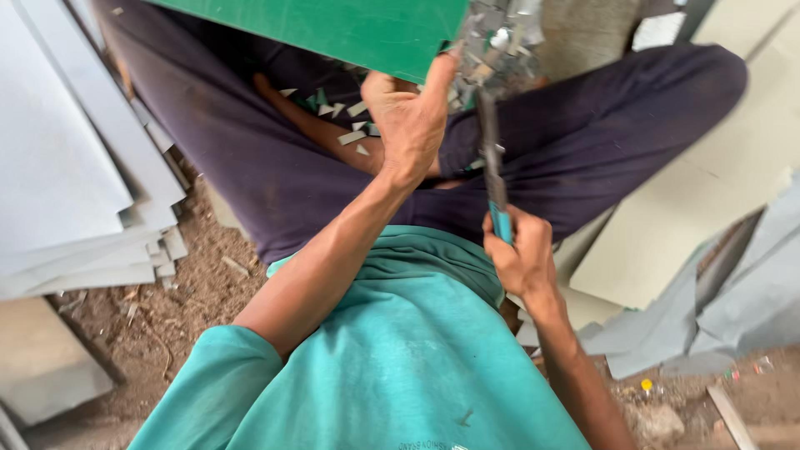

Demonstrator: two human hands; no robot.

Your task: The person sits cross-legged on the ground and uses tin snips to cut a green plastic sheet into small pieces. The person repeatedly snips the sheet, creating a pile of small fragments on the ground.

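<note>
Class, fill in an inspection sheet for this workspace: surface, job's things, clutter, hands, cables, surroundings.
Surface: bare dirt floor; person sits cross-legged.
Job's things: green board held upright; knife with teal handle against its edge.
Clutter: small offcuts on the lap; wood scraps in the dirt.
Hands: left hand grips the board's lower edge; right hand holds the knife.
Cables: nothing seen.
Surroundings: stacked grey sheets on one side, pale boards on the other.
</note>
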